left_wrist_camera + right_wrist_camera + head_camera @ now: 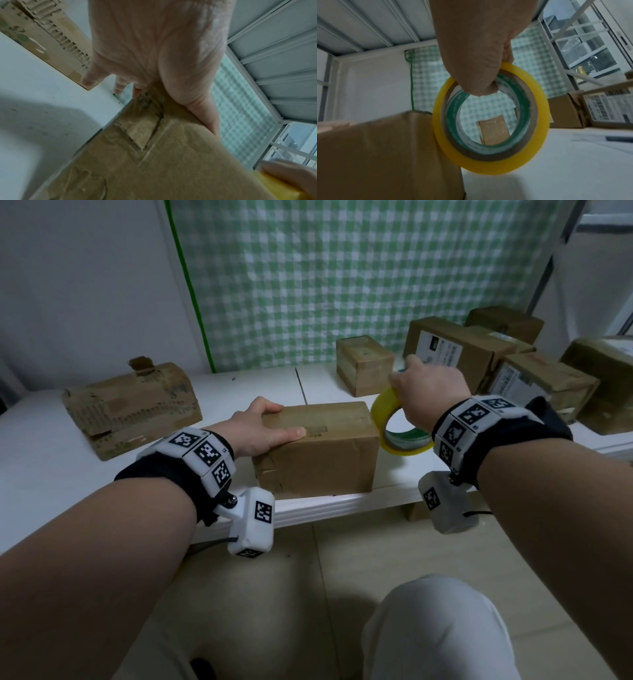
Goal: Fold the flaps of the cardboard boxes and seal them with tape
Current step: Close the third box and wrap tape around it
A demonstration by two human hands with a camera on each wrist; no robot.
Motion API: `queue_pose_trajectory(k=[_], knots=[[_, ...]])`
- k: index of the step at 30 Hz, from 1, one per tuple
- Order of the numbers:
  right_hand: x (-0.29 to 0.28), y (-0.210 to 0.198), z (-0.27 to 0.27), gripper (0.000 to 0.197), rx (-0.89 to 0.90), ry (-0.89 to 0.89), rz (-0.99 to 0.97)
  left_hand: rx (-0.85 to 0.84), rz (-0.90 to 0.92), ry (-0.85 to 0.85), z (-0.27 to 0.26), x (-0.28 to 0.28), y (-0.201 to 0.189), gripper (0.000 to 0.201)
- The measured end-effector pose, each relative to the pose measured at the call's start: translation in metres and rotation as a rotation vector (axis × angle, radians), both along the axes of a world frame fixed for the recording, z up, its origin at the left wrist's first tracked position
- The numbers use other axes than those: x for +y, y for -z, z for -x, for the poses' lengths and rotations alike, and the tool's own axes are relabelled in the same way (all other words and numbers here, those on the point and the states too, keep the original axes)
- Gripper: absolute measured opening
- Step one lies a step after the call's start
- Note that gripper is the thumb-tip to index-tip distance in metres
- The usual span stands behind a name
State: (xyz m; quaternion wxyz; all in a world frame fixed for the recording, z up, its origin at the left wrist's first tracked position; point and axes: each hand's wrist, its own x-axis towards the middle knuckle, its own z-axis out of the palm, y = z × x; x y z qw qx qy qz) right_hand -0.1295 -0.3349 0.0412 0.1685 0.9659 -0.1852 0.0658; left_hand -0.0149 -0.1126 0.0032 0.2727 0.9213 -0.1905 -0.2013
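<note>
One closed cardboard box [317, 450] sits at the near edge of the white table [44, 460], its long axis running left to right. Left hand [260, 428] lies on its top left end, thumb straight along the top and fingers over the far edge. Right hand [426, 395] grips a yellow tape roll [394, 426] standing on edge against the box's right end.

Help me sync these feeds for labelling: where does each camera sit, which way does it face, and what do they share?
Head: worn high, faces forward and down at the white table; both forearms, left hand and right hand show.
Left wrist: looks along the left hand, which lies on the closed brown cardboard box.
Right wrist: looks along the right hand, which holds the yellow tape roll.
Shared: all three show the box and the roll.
</note>
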Motion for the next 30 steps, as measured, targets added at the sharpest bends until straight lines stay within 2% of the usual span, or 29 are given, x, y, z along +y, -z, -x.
queue_pose_trajectory(k=[8, 13, 16, 18, 22, 26, 30], knots=[[-0.007, 0.018, -0.004, 0.031, -0.022, 0.036, -0.066, -0.001, 0.054, -0.006, -0.003, 0.000, 0.005, 0.078], [-0.007, 0.026, -0.005, 0.034, -0.029, 0.030, -0.070, -0.109, 0.090, 0.018, 0.003, 0.000, 0.006, 0.078], [-0.007, 0.028, -0.005, 0.034, -0.030, 0.037, -0.081, -0.278, -0.063, 0.048, 0.010, -0.002, 0.006, 0.091], [-0.008, 0.028, -0.006, 0.034, -0.033, 0.039, -0.084, -0.368, -0.199, 0.065, 0.014, -0.004, 0.005, 0.088], [-0.005, 0.030, -0.005, 0.034, -0.031, 0.050, -0.104, -0.340, -0.317, 0.106, 0.016, -0.002, 0.007, 0.084], [-0.001, 0.029, -0.004, 0.032, -0.006, 0.076, -0.099, -0.364, -0.488, 0.070, 0.024, -0.010, 0.002, 0.098], [0.001, 0.029, -0.004, 0.033, 0.005, 0.078, -0.103, -0.353, -0.503, 0.146, 0.033, -0.026, -0.003, 0.101]])
